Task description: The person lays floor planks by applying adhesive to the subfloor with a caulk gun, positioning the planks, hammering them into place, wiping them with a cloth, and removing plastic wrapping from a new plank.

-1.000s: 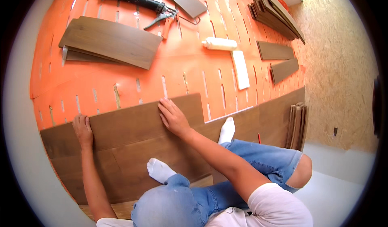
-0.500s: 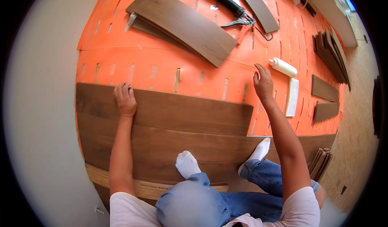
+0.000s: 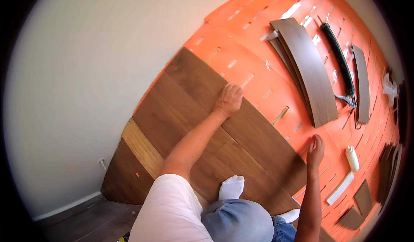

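Observation:
My left hand [image 3: 229, 99] rests on the outer brown floor plank [image 3: 254, 132], its fingers curled together over the plank's far edge. That plank lies against a second laid plank [image 3: 189, 117], with the seam between them showing. My right hand [image 3: 316, 151] hovers over the orange underlayment [image 3: 258, 80], just past the plank's right part. Its fingers are loosely bent, the thumb apart, and nothing shows in them. Nearest to it are a white bottle [image 3: 352, 158] and a white strip-shaped piece [image 3: 340, 188].
Stacked loose planks [image 3: 306, 69] lie on the underlayment, beside a black caulking gun [image 3: 338, 56] and another plank [image 3: 361, 84]. Cut pieces [image 3: 363, 197] and a plank pile [image 3: 389, 171] are at right. A pale wall [image 3: 95, 69] borders the left. My socked foot [image 3: 231, 187] stands on the planks.
The view has swung toward the left wall, so the floor appears turned and shifted right. My left hand still sits at the plank's far edge; my right hand is still over the underlayment.

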Demonstrator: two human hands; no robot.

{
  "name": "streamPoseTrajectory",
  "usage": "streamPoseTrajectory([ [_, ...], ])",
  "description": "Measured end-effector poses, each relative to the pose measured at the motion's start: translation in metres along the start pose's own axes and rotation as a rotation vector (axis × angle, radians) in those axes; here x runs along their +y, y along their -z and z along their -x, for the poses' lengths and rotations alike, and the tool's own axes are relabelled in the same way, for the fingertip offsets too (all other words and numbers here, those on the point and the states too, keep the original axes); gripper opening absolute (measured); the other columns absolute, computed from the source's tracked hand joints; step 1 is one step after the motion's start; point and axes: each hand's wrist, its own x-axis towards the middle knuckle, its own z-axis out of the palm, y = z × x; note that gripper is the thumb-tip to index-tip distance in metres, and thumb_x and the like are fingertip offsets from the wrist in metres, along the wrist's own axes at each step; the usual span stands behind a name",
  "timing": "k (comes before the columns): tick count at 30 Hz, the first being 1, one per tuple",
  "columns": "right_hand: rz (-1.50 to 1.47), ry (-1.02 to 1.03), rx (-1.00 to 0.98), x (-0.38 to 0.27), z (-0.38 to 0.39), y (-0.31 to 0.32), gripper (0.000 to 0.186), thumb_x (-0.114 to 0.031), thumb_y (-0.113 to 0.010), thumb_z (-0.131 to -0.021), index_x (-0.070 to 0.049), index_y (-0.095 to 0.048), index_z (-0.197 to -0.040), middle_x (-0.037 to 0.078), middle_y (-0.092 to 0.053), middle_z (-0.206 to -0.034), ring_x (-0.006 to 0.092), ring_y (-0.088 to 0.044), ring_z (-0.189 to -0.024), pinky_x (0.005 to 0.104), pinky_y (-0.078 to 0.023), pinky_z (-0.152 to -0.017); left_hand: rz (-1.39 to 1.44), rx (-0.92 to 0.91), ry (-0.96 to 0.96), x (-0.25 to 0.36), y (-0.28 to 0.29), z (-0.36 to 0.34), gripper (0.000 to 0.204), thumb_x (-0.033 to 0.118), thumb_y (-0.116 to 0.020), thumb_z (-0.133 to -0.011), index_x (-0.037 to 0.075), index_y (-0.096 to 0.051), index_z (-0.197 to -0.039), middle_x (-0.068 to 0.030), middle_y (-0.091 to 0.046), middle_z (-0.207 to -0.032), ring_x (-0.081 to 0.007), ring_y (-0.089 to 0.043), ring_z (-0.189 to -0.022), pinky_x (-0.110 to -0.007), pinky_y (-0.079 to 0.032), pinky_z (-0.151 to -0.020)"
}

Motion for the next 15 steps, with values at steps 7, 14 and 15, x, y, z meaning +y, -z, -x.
streamPoseTrajectory([
  [7, -0.119, 0.164, -0.1, -0.096, 0.026, -0.013, 0.026, 0.001, -0.064, -0.089, 0.0, -0.066, -0.115, 0.017, -0.066, -0.112, 0.0358, -0.062, -0.106, 0.0452, -0.05, -0.093, 0.013, -0.009, 0.02, 0.002, -0.004, 0.001, 0.012, 0.005, -0.064, -0.087, 0.004, -0.06, -0.099, -0.0123, -0.06, -0.106, -0.0335, -0.057, -0.112, -0.048, -0.043, -0.11],
  [14, -0.055, 0.087, -0.029, -0.142, 0.029, -0.033, 0.023, -0.004, -0.069, -0.088, -0.003, -0.068, -0.112, 0.014, -0.064, -0.11, 0.0337, -0.06, -0.104, 0.0448, -0.049, -0.093, 0.027, 0.004, 0.022, 0.002, -0.004, 0.002, 0.01, 0.004, -0.063, -0.086, 0.005, -0.06, -0.096, -0.012, -0.061, -0.107, -0.0334, -0.057, -0.115, -0.047, -0.045, -0.111],
  [15, -0.045, 0.069, -0.02, -0.143, 0.028, -0.034, 0.023, -0.005, -0.069, -0.089, -0.003, -0.068, -0.111, 0.014, -0.064, -0.109, 0.0335, -0.06, -0.103, 0.0448, -0.049, -0.092, 0.026, 0.021, 0.019, 0.002, -0.004, 0.001, 0.011, 0.004, -0.064, -0.086, 0.004, -0.061, -0.096, -0.0121, -0.06, -0.106, -0.0335, -0.057, -0.115, -0.046, -0.045, -0.111],
])
